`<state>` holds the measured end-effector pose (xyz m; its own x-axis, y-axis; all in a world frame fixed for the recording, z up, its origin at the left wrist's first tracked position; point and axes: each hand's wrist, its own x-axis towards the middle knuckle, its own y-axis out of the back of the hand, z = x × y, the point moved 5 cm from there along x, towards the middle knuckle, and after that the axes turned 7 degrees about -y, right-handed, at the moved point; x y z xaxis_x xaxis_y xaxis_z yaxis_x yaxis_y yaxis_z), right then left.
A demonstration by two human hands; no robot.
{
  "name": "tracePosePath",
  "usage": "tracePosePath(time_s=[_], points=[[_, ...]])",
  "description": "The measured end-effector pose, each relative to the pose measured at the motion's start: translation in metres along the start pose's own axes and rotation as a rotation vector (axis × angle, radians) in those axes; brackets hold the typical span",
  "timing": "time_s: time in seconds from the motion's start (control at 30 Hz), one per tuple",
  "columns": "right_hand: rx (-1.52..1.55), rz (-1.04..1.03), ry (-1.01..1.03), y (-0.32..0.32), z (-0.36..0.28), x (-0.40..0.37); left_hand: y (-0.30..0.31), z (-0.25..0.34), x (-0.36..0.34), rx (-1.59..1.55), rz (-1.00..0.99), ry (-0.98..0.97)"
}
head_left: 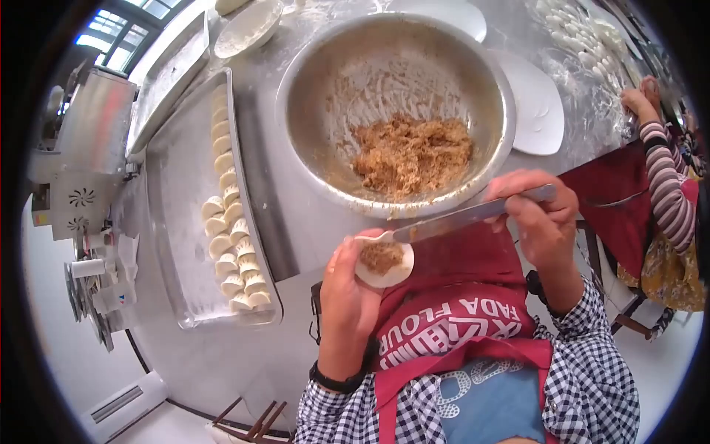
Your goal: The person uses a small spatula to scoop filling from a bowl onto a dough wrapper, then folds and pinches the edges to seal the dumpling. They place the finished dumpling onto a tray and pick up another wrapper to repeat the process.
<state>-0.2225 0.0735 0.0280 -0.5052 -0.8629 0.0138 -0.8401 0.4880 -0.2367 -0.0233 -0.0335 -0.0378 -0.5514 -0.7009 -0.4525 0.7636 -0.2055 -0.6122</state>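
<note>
My left hand (346,292) cups a round dumpling wrapper (384,264) with a dab of brown meat filling on it. My right hand (538,214) grips a flat metal spatula (458,220) whose tip rests on the wrapper's edge. Just beyond both hands stands a big steel bowl (310,81) with a mound of the same brown filling (410,154) in its bottom.
A long steel tray (177,192) at the left holds several folded dumplings (233,244) in rows. White plates (538,103) and more wrappers (584,37) lie at the back right. Another person's striped sleeve (665,185) reaches in at the right edge. A machine (85,159) stands at far left.
</note>
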Motion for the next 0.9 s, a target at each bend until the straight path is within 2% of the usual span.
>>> tracePosePath(time_s=[0.03,0.13,0.17,0.23,0.27,0.37,0.5,0.57,0.6,0.67,0.77,0.9], points=[[-0.009,0.0,0.014,0.005,-0.005,0.005,-0.002,0.004,-0.002,0.004,-0.033,-0.013],[-0.296,0.108,0.349,0.016,-0.031,0.018,-0.013,0.013,-0.006,0.033,-0.091,-0.032],[-0.301,0.109,0.354,0.02,-0.036,0.025,-0.018,0.016,-0.008,0.061,-0.101,-0.036],[-0.904,-0.09,0.487,0.01,-0.042,0.033,-0.029,0.023,-0.012,0.064,-0.1,-0.038],[-0.979,-0.183,0.556,0.009,-0.035,0.037,-0.035,0.024,-0.012,0.051,-0.12,-0.032],[-1.115,-0.221,0.598,0.008,-0.019,0.034,-0.044,0.027,-0.011,0.024,-0.168,-0.011],[-1.132,-0.134,0.591,-0.01,-0.039,0.017,-0.047,0.024,-0.007,-0.072,-0.228,0.067],[-0.937,-0.089,0.682,-0.025,-0.055,-0.001,-0.05,0.021,-0.008,-0.11,-0.221,0.09],[-0.937,-0.082,0.679,-0.033,-0.052,-0.006,-0.051,0.02,-0.008,-0.146,-0.22,0.109],[-0.857,-0.222,0.692,-0.051,-0.042,-0.01,-0.053,0.019,-0.01,-0.156,-0.211,0.125],[-0.852,-0.148,0.735,-0.058,-0.018,-0.004,-0.05,0.016,-0.013,-0.188,-0.207,0.144],[-0.738,-0.171,0.708,-0.062,-0.01,0.003,-0.048,0.016,-0.014,-0.213,-0.222,0.151]])
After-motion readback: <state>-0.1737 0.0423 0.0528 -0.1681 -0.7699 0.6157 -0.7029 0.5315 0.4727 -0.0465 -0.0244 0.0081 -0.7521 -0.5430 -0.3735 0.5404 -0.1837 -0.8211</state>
